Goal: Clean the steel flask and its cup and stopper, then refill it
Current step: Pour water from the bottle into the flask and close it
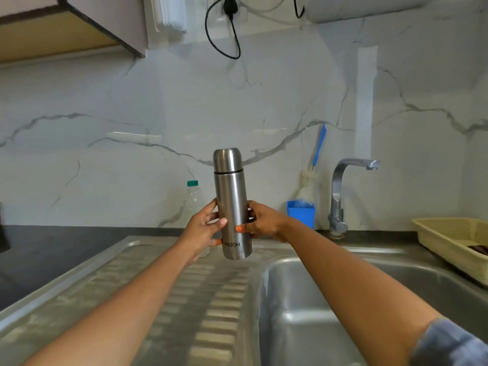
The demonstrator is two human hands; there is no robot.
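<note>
Steel flask (232,207), upright and capped by its cup (227,159), is held above the sink (303,286) with our left hand (203,228) and right hand (264,220) curled round its lower body; we judge one should grip low while the other unscrews the cup.

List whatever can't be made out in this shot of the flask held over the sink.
Head view only.
- Stopper: hidden under the cup capping the steel flask.
- Flask contents: hidden by its opaque steel wall.
- Plastic bottle: lower part behind the left hand.
- Cream tray: cut off by the right edge; dark item inside unclear.
- Right hand: its fingers wrap behind the flask, out of sight.
</note>
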